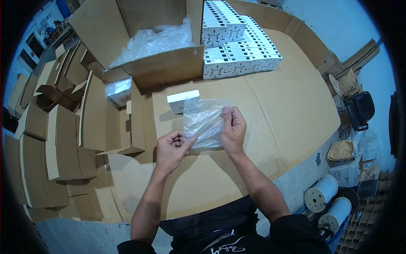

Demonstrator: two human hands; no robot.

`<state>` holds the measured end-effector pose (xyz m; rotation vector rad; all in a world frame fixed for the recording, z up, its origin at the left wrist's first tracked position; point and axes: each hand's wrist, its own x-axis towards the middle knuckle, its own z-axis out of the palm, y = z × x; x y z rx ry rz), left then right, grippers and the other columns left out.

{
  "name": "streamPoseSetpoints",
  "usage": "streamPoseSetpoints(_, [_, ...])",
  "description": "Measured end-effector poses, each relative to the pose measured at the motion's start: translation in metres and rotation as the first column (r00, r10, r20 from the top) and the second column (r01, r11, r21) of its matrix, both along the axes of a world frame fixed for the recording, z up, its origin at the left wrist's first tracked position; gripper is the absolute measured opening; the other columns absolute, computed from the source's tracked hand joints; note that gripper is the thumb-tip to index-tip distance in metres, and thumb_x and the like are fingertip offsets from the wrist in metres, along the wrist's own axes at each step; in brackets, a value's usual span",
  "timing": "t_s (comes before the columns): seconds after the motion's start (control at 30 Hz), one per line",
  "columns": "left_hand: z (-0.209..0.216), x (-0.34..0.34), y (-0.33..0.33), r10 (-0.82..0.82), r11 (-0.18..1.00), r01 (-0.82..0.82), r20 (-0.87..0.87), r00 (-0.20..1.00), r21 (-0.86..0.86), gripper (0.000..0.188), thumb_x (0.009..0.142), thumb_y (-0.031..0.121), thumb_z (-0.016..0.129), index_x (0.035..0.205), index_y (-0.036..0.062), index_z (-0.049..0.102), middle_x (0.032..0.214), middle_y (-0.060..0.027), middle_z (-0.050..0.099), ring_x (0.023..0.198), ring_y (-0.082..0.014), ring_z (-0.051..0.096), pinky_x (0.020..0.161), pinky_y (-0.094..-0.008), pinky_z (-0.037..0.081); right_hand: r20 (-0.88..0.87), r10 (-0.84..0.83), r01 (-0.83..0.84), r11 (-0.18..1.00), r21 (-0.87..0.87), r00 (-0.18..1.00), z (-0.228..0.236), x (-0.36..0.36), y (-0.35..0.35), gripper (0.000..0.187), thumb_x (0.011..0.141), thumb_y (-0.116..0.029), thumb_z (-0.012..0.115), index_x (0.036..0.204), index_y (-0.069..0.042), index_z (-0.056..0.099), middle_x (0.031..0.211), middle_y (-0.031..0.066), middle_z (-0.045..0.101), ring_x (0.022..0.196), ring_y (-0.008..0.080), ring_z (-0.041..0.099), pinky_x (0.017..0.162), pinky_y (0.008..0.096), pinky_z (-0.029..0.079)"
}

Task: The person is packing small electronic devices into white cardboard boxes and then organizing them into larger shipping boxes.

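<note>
Between my hands a clear plastic bag (204, 122) is held up over the cardboard-covered table. My left hand (172, 148) pinches its lower left edge between thumb and fingers. At its right side, my right hand (234, 129) grips it with the thumb on top. Just behind the bag stands a small white box (176, 102), its right part covered by the plastic. Left of my hands an open cardboard carton (98, 122) holds a bubble-wrapped package (119, 91) at its far end.
A large open carton (169, 70) with clear plastic bags (156, 40) inside stands at the back. Right of it are stacked white printed boxes (241, 63). Several empty cartons (63, 144) crowd the left. Cable spools (321, 192) and a black chair (361, 110) are beyond the table's right edge.
</note>
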<state>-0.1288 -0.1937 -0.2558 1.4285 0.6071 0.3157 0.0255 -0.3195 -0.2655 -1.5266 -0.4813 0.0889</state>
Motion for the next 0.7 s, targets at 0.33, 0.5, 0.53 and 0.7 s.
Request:
streamPoseSetpoints(0.33, [-0.004, -0.011, 0.025, -0.047, 0.983, 0.093, 0.272, 0.961, -0.161, 0.03, 0.101, 0.015, 0.064, 0.126, 0.0001, 0.057, 0.113, -0.0066, 0.063, 0.092, -0.0072, 0.06, 0.075, -0.0237, 0.054, -0.025, 0.008, -0.008, 1.0, 0.011, 1.0, 0.003, -0.001, -0.003, 0.032, 0.107, -0.023, 0.054, 0.082, -0.003, 0.054, 0.066, -0.003, 0.044, 0.065, 0.0058, 0.04, 0.056, 0.0267, 0.037])
streamPoseSetpoints(0.5, [-0.009, 0.006, -0.003, 0.105, 0.989, -0.117, 0.121, 0.987, 0.096, 0.027, 0.106, 0.026, 0.055, 0.11, 0.0003, 0.064, 0.087, 0.0016, 0.061, 0.079, -0.0064, 0.057, 0.072, -0.0241, 0.05, 0.043, 0.097, -0.092, 0.991, -0.096, 0.994, 0.004, -0.018, 0.001, 0.029, 0.105, -0.023, 0.058, 0.086, -0.001, 0.059, 0.063, 0.001, 0.048, 0.061, 0.0064, 0.044, 0.053, 0.0288, 0.04])
streamPoseSetpoints(0.53, [-0.009, 0.005, -0.003, 0.181, 0.971, -0.194, 0.1, 0.978, 0.142, 0.029, 0.107, 0.028, 0.055, 0.104, 0.0006, 0.064, 0.082, 0.0028, 0.059, 0.075, -0.0059, 0.054, 0.068, -0.0247, 0.048, 0.068, 0.153, -0.145, 0.984, -0.106, 0.986, 0.003, -0.02, 0.002, 0.029, 0.105, -0.023, 0.058, 0.086, -0.001, 0.059, 0.063, 0.0009, 0.049, 0.06, 0.0065, 0.045, 0.053, 0.0291, 0.04])
streamPoseSetpoints(0.7, [-0.011, 0.005, -0.002, 0.212, 0.915, -0.254, 0.16, 0.964, 0.313, 0.029, 0.108, 0.028, 0.054, 0.095, 0.0043, 0.063, 0.08, 0.0053, 0.054, 0.07, -0.0039, 0.045, 0.059, -0.0226, 0.038, -0.025, 0.309, -0.31, 0.95, -0.031, 0.951, 0.001, -0.022, 0.004, 0.023, 0.102, -0.021, 0.062, 0.094, 0.001, 0.065, 0.067, 0.0018, 0.058, 0.062, 0.0074, 0.051, 0.057, 0.0295, 0.044])
